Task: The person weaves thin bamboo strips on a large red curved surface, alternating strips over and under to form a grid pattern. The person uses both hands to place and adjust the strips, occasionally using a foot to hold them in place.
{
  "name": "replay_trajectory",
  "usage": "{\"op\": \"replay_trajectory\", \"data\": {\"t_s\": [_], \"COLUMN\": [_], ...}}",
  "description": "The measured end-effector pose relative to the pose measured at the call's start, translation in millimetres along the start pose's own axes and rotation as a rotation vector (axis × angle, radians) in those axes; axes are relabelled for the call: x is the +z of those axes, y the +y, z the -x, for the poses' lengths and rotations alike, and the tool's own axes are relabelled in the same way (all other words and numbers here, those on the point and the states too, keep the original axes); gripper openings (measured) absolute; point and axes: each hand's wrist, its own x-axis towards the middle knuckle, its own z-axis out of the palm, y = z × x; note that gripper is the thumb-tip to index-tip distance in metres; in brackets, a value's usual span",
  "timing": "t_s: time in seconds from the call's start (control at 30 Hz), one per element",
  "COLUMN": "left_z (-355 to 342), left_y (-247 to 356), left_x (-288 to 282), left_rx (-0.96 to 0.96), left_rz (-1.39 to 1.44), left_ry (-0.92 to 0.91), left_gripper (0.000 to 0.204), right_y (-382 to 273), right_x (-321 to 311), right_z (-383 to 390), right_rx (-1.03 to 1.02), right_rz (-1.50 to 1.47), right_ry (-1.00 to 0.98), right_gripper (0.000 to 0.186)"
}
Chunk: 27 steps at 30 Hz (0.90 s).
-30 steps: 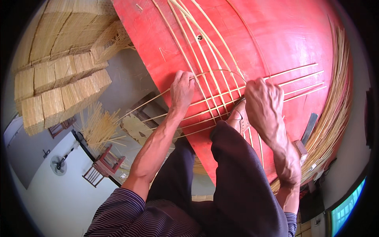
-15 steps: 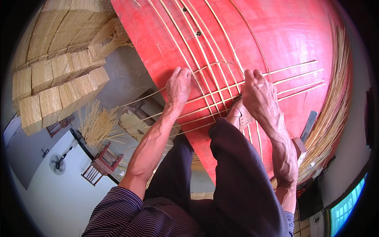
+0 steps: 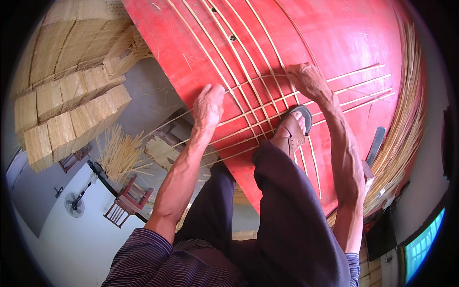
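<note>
A lattice of pale bamboo strips [image 3: 254, 81] lies on a red board [image 3: 354, 43], several strips running away from me and several crossing them. My left hand [image 3: 209, 106] is closed on a thin crossing strip [image 3: 184, 115] at the lattice's left side. The same strip passes among the lengthwise strips towards my right hand [image 3: 307, 80], whose bent fingers close on it at the far right of the weave. Exactly how it goes over and under cannot be made out. My sandalled foot [image 3: 292, 129] presses on the near part of the lattice.
Bundled long strips [image 3: 401, 129] curve along the board's right side. A flat dark bar [image 3: 375, 146] lies near them. Left are stacked blocks of bamboo pieces [image 3: 71, 112], a heap of short strips [image 3: 119, 155], a wooden chair [image 3: 128, 201] and a fan [image 3: 74, 203].
My right hand has moved away from me, off my foot, which now shows fully. The arched crossing strip lies flatter and straighter between my hands. The left hand has shifted slightly left and nearer.
</note>
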Motion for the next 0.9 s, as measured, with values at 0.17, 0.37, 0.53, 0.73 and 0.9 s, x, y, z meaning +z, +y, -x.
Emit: {"op": "replay_trajectory", "data": {"t_s": [0.17, 0.37, 0.53, 0.73, 0.9], "left_z": [-29, -32, -29, -24, -17], "left_y": [28, 18, 28, 24, 31], "left_x": [-2, -22, -19, -14, -16], "left_rx": [-0.025, -0.055, -0.007, 0.113, 0.121], "left_rz": [0.016, -0.067, 0.054, 0.068, 0.009], "left_ry": [-0.232, -0.437, -0.396, -0.306, -0.225], "left_gripper": [0.007, 0.009, 0.009, 0.012, 0.022], "right_y": [11, -5, 10, 17, 19], "right_x": [-37, -1, -9, -19, -15], "right_z": [14, 9, 21, 26, 27], "right_rx": [0.189, 0.131, 0.201, 0.21, 0.161], "right_rz": [0.278, 0.577, 0.355, 0.294, 0.328], "right_ry": [0.044, 0.348, 0.406, 0.386, 0.449], "right_gripper": [0.034, 0.04, 0.047, 0.052, 0.043]}}
